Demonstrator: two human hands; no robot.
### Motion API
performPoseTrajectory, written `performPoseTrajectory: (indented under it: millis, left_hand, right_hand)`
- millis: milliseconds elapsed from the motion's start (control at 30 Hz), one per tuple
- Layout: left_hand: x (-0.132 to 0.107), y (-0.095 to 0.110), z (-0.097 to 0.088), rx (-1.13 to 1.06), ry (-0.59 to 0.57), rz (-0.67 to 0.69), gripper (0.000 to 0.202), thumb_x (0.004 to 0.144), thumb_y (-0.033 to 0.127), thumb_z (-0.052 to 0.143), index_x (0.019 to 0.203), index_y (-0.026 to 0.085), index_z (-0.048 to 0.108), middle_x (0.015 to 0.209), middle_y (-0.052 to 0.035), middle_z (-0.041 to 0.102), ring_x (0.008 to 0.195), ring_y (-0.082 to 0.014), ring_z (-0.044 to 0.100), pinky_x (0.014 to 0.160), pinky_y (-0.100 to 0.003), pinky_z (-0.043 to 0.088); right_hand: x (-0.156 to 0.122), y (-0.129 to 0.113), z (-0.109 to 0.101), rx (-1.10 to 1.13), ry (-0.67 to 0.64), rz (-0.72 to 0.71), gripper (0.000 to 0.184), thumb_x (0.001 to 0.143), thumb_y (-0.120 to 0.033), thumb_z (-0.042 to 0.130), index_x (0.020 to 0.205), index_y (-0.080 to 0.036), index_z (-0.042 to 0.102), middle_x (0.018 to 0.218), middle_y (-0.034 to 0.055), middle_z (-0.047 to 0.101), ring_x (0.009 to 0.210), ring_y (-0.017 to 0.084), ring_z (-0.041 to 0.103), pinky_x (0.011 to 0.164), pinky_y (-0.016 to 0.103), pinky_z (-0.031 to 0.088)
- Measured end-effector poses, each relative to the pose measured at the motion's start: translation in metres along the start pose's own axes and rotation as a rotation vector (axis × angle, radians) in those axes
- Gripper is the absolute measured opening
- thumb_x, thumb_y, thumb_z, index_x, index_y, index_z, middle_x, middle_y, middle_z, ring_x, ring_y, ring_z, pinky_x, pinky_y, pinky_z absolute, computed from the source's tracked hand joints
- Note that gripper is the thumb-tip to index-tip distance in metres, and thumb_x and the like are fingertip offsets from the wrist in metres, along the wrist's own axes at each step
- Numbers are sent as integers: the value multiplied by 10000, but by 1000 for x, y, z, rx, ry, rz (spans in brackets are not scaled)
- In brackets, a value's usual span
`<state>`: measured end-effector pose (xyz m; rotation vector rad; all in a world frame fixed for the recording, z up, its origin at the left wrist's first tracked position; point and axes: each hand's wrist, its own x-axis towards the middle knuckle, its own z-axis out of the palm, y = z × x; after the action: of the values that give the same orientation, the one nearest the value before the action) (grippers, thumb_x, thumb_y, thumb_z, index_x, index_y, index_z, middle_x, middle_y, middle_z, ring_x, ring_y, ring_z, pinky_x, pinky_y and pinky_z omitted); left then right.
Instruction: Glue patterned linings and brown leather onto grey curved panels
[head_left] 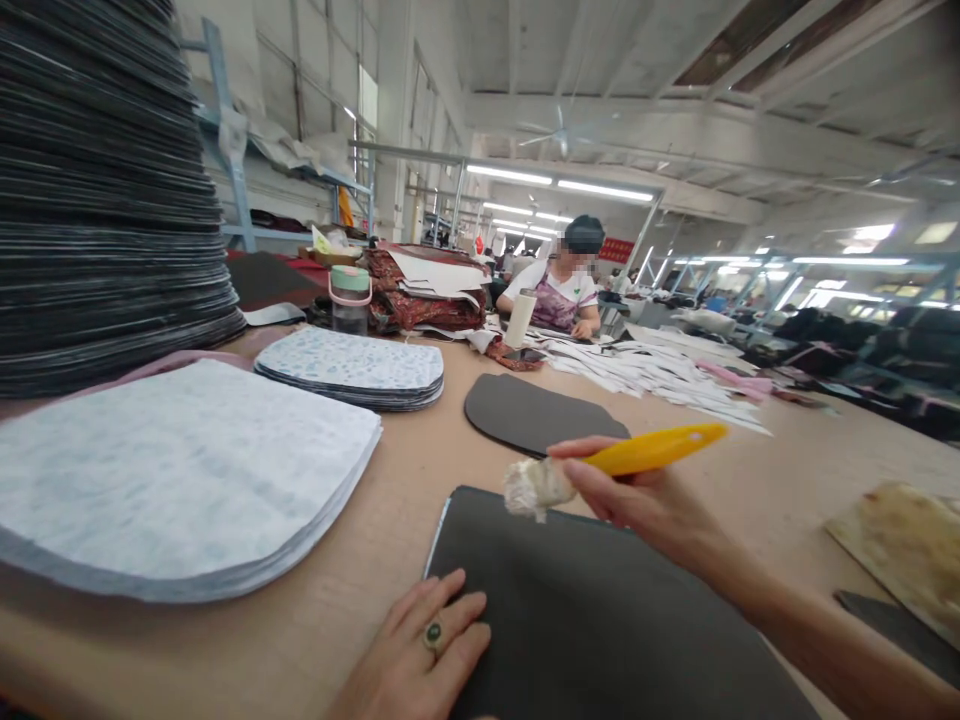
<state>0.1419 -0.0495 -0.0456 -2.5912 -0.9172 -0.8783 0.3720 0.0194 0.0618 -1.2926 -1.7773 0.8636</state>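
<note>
My right hand (622, 490) grips a brush with a yellow handle (660, 449) and a whitish, caked bristle end (534, 488). The bristles hover over the far edge of a large dark grey sheet (585, 610). Along that sheet's left and far edges shows a thin pale-blue line. My left hand (431, 640), with a ring on one finger, lies with stretched fingers on the sheet's left edge. Just beyond the brush a smaller dark rounded piece (540, 410) lies flat on the table.
Left stand stacks of pale-blue patterned pieces (187, 470), (352, 362) and a tall dark stack (97, 200). A lidded jar (350, 300) is behind them. Across the table (405, 460) a person (559, 285) sits by white strips (645, 365). At right lies a stained yellowish board (907, 550).
</note>
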Motion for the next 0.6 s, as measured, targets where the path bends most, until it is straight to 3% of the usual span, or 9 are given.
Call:
performPoseTrajectory:
  millis: [100, 233, 333, 467, 600]
  left_hand:
    - [-10, -2, 29, -2, 200, 10, 254, 942, 319, 391, 995, 204, 611, 1038, 6, 685, 1052, -155, 594, 971, -242, 433]
    - [-14, 0, 44, 28, 304, -24, 268, 948, 191, 356, 948, 208, 624, 1028, 30, 679, 1090, -139, 563, 1072, -278, 302]
    - [-8, -1, 33, 27, 283, -4, 259, 944, 157, 373, 923, 193, 628, 1007, 42, 684, 1061, -114, 585, 1079, -249, 275]
    - [-5, -4, 21, -29, 207, 6, 262, 943, 130, 363, 971, 205, 612, 1014, 38, 690, 1060, -118, 595, 1024, -237, 374]
    - [-10, -5, 21, -84, 33, -33, 230, 941, 211, 391, 1065, 254, 580, 1108, 36, 663, 1106, -160, 571, 991, -268, 428]
  right_hand:
    - [23, 1, 38, 81, -59, 25, 383, 697, -501, 622, 822, -139, 633, 426, -72, 401, 378, 70, 348, 365, 201, 280]
    - [32, 6, 54, 74, -112, 65, 321, 695, -471, 624, 746, -155, 606, 422, -70, 411, 364, 64, 338, 349, 197, 263]
    - [34, 10, 51, 23, -89, 43, 252, 718, -398, 605, 692, -148, 591, 464, -56, 436, 405, 63, 360, 380, 191, 290]
    - [35, 8, 49, -1, -24, -7, 227, 738, -367, 585, 726, -141, 604, 503, -46, 450, 440, 70, 362, 402, 194, 304]
    - [40, 5, 57, 43, -141, -24, 189, 754, -329, 570, 750, -143, 598, 561, -41, 470, 478, 72, 388, 443, 197, 329]
